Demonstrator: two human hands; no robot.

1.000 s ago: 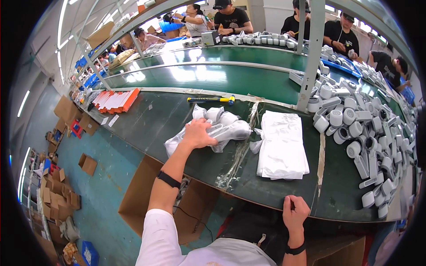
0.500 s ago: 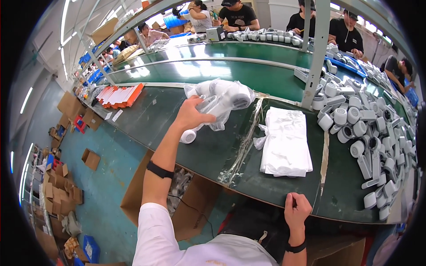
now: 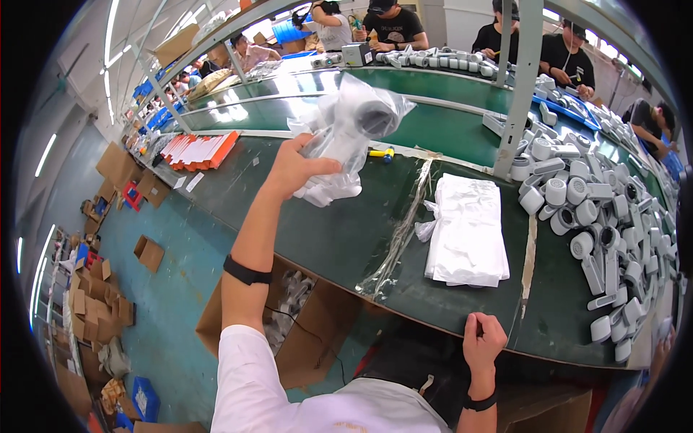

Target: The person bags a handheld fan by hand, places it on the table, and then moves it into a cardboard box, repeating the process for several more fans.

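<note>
Left grip (image 3: 299, 167): pinching the near side of the bagged units, thumb uppermost, fingers partly hidden by plastic.
Bagged units (image 3: 350, 119): grey-white, clear-wrapped, one dark round end showing; held up over the counter (image 3: 307, 234), seemingly apart from it.
Right grip (image 3: 484, 339): curled into a fist at the counter's near edge; whether anything is inside, I cannot tell.
Hammer (image 3: 388, 154): yellow and dark, just beside the bagged units in view, partly hidden by them.
Bag stack (image 3: 469, 231): white, flat, between hammer and loose units.
Loose units (image 3: 577, 191): heaped at right, well apart from my left grip.
Slip risk: slick plastic and off-centre weight could twist the load out of my one-handed hold.
Spill risk: an unsealed mouth, if any, could drop a unit.
</note>
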